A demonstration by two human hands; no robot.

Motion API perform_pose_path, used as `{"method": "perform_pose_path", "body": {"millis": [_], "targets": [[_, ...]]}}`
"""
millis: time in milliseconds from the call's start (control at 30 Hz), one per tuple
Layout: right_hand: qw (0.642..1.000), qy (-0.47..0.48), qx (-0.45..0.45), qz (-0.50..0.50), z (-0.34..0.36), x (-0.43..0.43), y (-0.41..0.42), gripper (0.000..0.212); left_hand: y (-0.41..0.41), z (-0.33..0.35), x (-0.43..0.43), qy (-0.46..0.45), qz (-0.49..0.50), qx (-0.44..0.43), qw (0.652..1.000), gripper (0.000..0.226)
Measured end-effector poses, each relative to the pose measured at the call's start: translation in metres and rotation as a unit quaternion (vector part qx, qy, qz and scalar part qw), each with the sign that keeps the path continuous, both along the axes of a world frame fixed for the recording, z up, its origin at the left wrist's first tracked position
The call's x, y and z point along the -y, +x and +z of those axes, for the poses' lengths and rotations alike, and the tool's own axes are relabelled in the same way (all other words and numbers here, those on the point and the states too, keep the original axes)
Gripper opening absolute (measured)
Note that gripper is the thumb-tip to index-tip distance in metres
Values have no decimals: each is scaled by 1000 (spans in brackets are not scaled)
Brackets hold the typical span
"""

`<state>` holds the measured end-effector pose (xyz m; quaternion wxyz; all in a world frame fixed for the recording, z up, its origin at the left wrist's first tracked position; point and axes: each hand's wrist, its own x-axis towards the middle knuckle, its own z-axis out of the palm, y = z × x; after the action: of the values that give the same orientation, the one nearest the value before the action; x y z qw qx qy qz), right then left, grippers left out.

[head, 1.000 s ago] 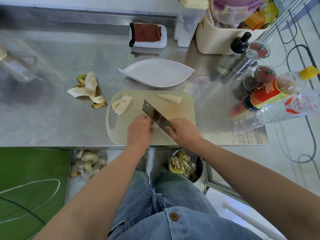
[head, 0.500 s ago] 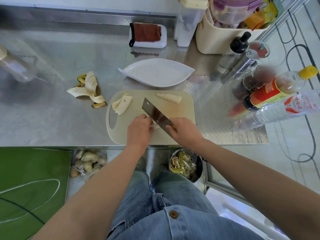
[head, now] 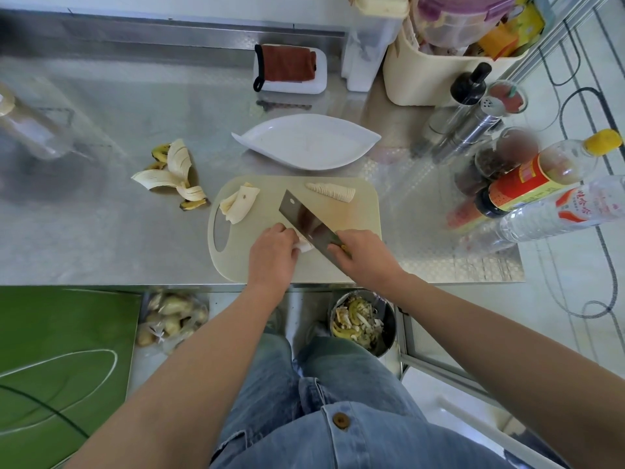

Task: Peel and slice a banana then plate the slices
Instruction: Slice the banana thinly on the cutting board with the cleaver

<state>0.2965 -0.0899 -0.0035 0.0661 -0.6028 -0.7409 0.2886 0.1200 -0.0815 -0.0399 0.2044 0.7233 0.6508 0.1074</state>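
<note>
A beige cutting board (head: 367, 211) lies at the steel counter's front edge. My left hand (head: 272, 257) presses down on a peeled banana piece (head: 303, 245), mostly hidden under its fingers. My right hand (head: 365, 257) grips the handle of a cleaver (head: 304, 221), whose blade angles up and left beside the left fingers. A row of cut banana slices (head: 333, 192) lies at the board's far right. Another piece of banana with peel (head: 239, 207) lies at the board's far left. Behind the board stands an empty white leaf-shaped plate (head: 306, 143).
Banana peel (head: 172, 174) lies on the counter (head: 101, 231) left of the board. Bottles and jars (head: 527, 184) crowd the right side; a cream bin (head: 436, 69) and a cloth on a white dish (head: 289, 67) stand at the back. A scrap bowl (head: 363, 321) sits below the counter edge.
The cleaver blade has shifted slightly up and left along the banana piece. Both hands stay in nearly the same place on the board.
</note>
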Motion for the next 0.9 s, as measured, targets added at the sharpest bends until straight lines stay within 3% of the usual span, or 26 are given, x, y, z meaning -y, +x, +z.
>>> {"method": "perform_pose_path", "body": {"millis": [533,900], "targets": [[998,-45,37,4,-10,3,-6,21,2,1,0,-2,6,9,1000,11],[1000,3,12,1,-5,-3,-3,23,1,2,1,-3,15,19,1000,11]]}}
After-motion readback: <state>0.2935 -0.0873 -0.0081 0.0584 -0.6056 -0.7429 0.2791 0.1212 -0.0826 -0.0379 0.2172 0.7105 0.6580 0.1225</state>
